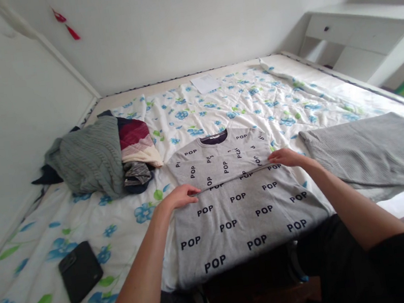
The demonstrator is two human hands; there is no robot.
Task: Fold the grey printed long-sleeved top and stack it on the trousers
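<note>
A light grey shirt (232,212) printed with dark "POP" words lies spread on the bed, its dark-lined neckline pointing away from me. A sleeve (217,168) lies folded across its chest. My left hand (183,196) is at the left end of this sleeve's lower edge, fingers closed on the cloth. On the other side, my right hand (285,157) pinches the right end of the same edge between thumb and fingers. The shirt's hem hangs at the bed's near edge, close to my legs.
A pile of clothes with a grey-green cable-knit sweater (93,156) sits at left. A black phone (80,273) lies nearer me. At right lies a grey ribbed garment (369,149). White paper (205,84) rests at the back of the flowered sheet (182,114). A white desk (358,36) stands beyond.
</note>
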